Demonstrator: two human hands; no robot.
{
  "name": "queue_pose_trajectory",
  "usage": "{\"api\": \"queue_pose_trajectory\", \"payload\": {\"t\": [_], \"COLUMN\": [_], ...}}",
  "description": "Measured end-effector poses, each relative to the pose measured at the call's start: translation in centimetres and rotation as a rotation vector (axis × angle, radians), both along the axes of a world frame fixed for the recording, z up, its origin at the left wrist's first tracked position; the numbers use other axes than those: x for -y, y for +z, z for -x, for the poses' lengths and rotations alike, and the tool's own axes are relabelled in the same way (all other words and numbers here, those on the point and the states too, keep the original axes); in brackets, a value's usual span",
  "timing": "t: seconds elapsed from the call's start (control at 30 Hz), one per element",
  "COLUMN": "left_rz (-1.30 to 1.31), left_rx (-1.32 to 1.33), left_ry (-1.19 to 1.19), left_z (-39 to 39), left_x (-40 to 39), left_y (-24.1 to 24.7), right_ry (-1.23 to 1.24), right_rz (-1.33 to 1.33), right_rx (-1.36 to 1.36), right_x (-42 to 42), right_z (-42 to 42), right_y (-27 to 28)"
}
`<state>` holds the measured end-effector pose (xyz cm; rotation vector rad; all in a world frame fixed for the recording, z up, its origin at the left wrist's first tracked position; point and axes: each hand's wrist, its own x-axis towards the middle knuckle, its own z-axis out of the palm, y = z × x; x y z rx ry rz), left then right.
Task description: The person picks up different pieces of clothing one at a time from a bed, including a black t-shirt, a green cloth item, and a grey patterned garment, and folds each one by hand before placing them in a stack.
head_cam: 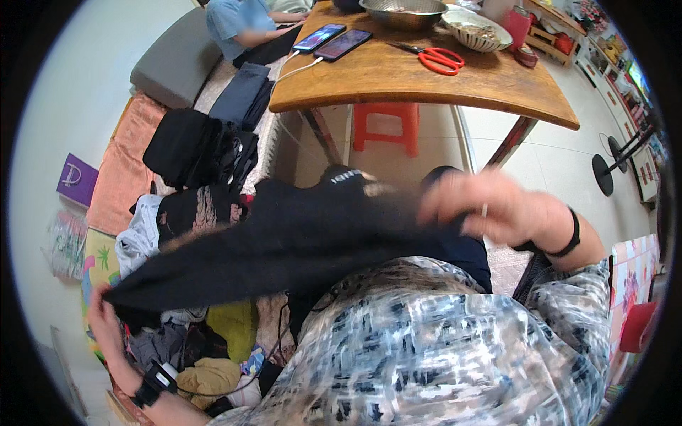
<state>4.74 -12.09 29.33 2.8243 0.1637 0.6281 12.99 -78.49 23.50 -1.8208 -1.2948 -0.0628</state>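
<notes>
A black cloth garment (256, 261) stretches across my lap, slanting from lower left to upper right. Its pointed left end is pinched in the fingers of my left hand (104, 319), which reaches far out to the side. My right hand (479, 205) is motion-blurred at the garment's other end, over my right knee. Whether its fingers grip the cloth cannot be told. Pale lettering shows on dark fabric near my knees. To the left lie a folded black stack of clothes (184, 146), a black piece with pinkish patterning (200, 210) and a light grey garment (139, 234).
Ahead stands a wooden table (362, 85) with two phones on cables, red-handled scissors (438, 59), a metal bowl (403, 15) and a ribbed bowl (477, 33). An orange stool (386, 125) sits underneath. Loose clothes (210, 378) crowd the sofa's near end. Another person (240, 26) sits beyond.
</notes>
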Motion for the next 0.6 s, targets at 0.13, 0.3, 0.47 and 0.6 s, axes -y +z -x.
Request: {"api": "queue_pose_trajectory", "payload": {"t": [0.13, 0.3, 0.47, 0.6], "left_rz": [0.118, 0.323, 0.339, 0.372], "left_rx": [-0.420, -0.622, -0.525, -0.219], "left_ry": [0.129, 0.214, 0.177, 0.199], "left_z": [7.8, 13.3, 12.3, 11.8], "left_x": [0.9, -2.7, -3.2, -2.9], "left_y": [-2.6, -7.8, -9.5, -10.7], "right_ry": [0.327, 0.734, 1.029, 0.916], "right_rz": [0.142, 0.151, 0.605, 0.840], "right_rx": [-0.340, -0.423, -0.867, -0.963], "right_x": [-2.9, -6.8, -12.4, -16.1], "right_z": [3.4, 2.4, -0.4, 0.2], "right_y": [0.4, 1.7, -0.1, -1.4]}}
